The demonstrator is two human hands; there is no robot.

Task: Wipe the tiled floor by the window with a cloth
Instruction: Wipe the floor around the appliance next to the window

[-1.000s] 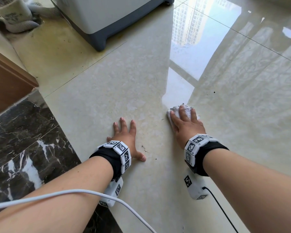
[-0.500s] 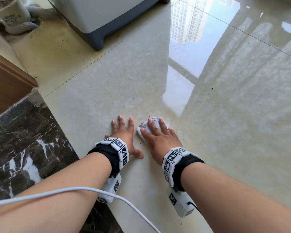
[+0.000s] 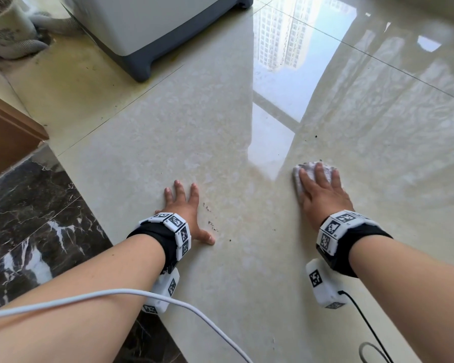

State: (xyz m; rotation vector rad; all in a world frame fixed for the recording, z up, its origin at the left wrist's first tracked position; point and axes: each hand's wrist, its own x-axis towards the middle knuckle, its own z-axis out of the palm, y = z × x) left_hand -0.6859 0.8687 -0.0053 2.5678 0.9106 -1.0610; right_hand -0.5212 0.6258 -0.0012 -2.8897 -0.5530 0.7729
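As coded wristbands ring both wrists, the right hand presses the cloth.

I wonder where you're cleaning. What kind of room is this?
Probably a laundry corner in a high-rise flat, near a window. What looks like a washing machine stands on the glossy tiled floor with grey hoses beside it, and the floor mirrors tall buildings outside.

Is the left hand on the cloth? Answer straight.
No, the left hand lies flat on the bare tiled floor, apart from the cloth pressed under the right hand.
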